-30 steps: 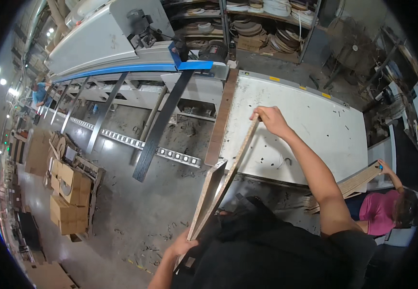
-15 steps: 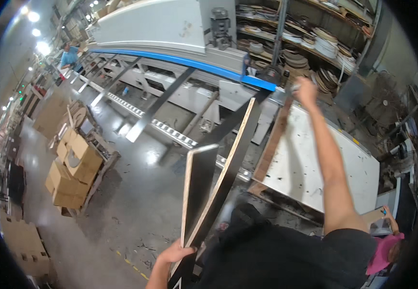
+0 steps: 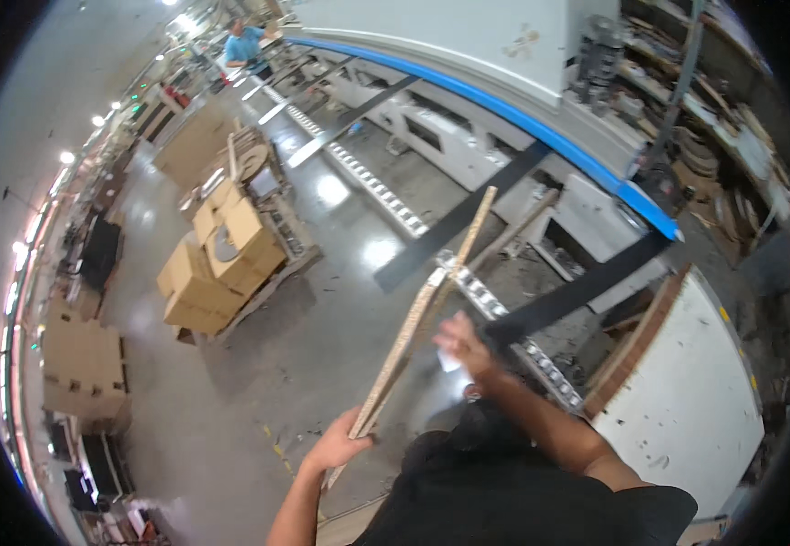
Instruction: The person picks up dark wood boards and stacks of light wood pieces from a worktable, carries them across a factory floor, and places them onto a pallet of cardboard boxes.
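My left hand [image 3: 342,443] is closed around the lower end of two long, narrow particleboard panels [image 3: 399,350]. They are held on edge and reach up and away from me, their raw tan edges showing and their far ends close together. Right of the panels is my right hand [image 3: 467,350], apart from them and blurred by motion. A small white piece [image 3: 449,361] shows at its fingers; whether the hand grips it is unclear.
A long machine with a blue edge strip [image 3: 577,155] and dark support arms [image 3: 586,287] runs across the far side. A white-topped table [image 3: 686,391] stands right. Cardboard boxes [image 3: 222,259] sit on a pallet at left. A person in blue [image 3: 245,47] stands far off.
My right hand has come down from beside the machine's end toward the panels. The panels have turned so their edges face me, and my view has swung rightward.
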`<state>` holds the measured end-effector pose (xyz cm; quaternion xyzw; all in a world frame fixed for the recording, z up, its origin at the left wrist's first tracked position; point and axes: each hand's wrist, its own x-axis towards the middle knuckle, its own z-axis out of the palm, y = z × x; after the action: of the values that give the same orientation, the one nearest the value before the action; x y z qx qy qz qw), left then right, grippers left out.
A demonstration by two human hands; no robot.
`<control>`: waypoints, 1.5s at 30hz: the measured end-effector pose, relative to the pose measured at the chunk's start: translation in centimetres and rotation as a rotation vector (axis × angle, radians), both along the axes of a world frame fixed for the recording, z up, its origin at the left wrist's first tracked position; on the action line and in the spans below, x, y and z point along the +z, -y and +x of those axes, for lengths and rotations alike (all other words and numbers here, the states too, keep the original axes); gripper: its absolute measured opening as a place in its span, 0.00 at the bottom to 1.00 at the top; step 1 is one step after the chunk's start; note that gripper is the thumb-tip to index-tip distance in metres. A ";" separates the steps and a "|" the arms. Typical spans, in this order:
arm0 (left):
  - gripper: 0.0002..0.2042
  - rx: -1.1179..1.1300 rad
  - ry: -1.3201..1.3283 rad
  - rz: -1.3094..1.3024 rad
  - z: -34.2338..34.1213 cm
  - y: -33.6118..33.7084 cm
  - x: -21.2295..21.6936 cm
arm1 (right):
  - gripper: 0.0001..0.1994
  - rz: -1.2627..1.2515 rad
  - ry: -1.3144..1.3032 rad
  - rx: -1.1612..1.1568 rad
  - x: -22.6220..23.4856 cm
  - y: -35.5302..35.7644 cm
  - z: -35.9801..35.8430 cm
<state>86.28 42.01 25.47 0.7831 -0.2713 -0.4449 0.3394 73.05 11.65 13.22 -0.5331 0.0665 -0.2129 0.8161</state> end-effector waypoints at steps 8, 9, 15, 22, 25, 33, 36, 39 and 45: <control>0.35 0.183 0.118 0.084 9.6 -1.8 0.5 | 0.31 0.792 0.049 0.103 2.5 -9.7 19.0; 0.35 0.250 0.067 0.066 11.3 -2.9 -0.2 | 0.31 0.787 0.053 0.123 3.1 -10.4 21.0; 0.39 0.369 0.324 -0.035 20.9 -5.9 1.0 | 0.35 0.260 -0.124 0.302 6.8 -19.0 31.0; 0.36 0.463 0.524 -0.041 32.2 -14.5 0.5 | 0.41 0.168 0.021 0.445 6.2 -30.3 44.9; 0.37 0.564 0.483 -0.006 36.7 -17.6 1.1 | 0.41 0.135 0.002 0.531 7.2 -33.8 50.4; 0.47 0.642 0.527 -0.313 48.3 -23.6 -1.9 | 0.38 0.182 -0.007 0.562 7.3 -39.2 63.7; 0.54 0.673 0.411 -0.375 51.4 -26.7 -7.9 | 0.34 0.219 -0.052 0.539 8.3 -39.3 70.3; 0.64 0.647 0.137 -0.252 51.8 -31.9 -13.5 | 0.31 0.312 -0.020 0.536 8.3 -37.8 78.2; 0.65 0.639 0.120 -0.121 57.3 -33.8 -16.1 | 0.30 0.472 -0.109 0.509 8.0 -33.0 94.3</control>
<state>143.61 75.79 9.41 0.8319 -0.0574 -0.2519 0.4910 167.31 44.65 21.20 -0.3399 0.0225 0.0473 0.9390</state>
